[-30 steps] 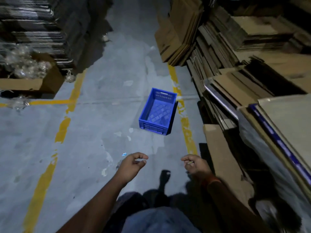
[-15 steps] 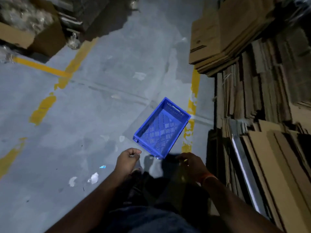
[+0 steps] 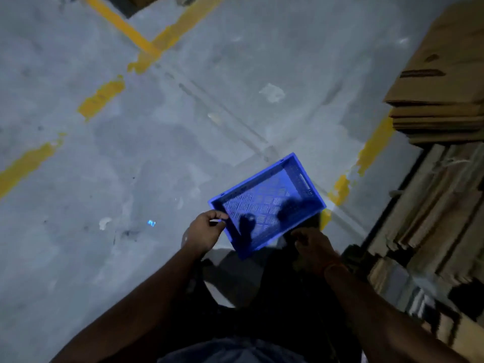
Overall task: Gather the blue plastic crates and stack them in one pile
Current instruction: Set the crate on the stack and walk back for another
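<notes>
Over the last second the person had closed on the crate [image 3: 267,203], which now lay on the grey floor [image 3: 131,153] right at the hands. The left hand [image 3: 205,233] curled at its near corner, apparently touching; whether the shadowed right hand [image 3: 313,247] gripped anything was unclear. Pickup looked imminent. Flattened cardboard [image 3: 442,87] rose at right beside worn yellow lines [image 3: 100,96]
</notes>
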The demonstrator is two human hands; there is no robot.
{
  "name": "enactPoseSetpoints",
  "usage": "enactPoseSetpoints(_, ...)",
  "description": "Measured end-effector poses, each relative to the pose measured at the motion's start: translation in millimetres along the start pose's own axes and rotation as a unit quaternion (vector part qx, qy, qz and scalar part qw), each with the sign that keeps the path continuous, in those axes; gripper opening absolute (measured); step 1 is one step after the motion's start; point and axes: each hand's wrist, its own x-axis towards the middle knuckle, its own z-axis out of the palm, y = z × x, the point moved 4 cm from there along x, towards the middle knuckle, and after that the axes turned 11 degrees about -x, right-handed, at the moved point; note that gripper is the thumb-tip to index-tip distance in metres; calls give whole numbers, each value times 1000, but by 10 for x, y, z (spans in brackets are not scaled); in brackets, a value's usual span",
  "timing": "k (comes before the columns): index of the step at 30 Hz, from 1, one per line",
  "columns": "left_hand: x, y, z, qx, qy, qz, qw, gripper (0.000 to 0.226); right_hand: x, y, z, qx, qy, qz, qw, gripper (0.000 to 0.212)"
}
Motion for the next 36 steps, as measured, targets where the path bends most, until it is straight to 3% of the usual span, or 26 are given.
enactPoseSetpoints(4,159,-326,412,-45,87,-43,994,15,794,457,17,-29,-48,-48,997,25)
enactPoseSetpoints(11,763,-895,1235,-84,134,-126,979,21,2134,1159,-18,-69,-55,-97,991,31)
enactPoseSetpoints(18,1777,-1883,1606,-18,227,-142,963,18,3439,1765,356,-125,-28,-96,987,37)
enactPoseSetpoints(24,2116,-2514,1791,15,273,-201,941,27,4214,2206,702,-146,-28,-72,986,37)
enactPoseSetpoints(30,2290,-2703,1944,-177,246,-188,934,22,4574,2227,908,-110,-48,-108,987,29)
enactPoseSetpoints(36,2344,-2346,1641,-142,246,-100,954,21,4453,1962,586,-90,-37,-118,988,22)
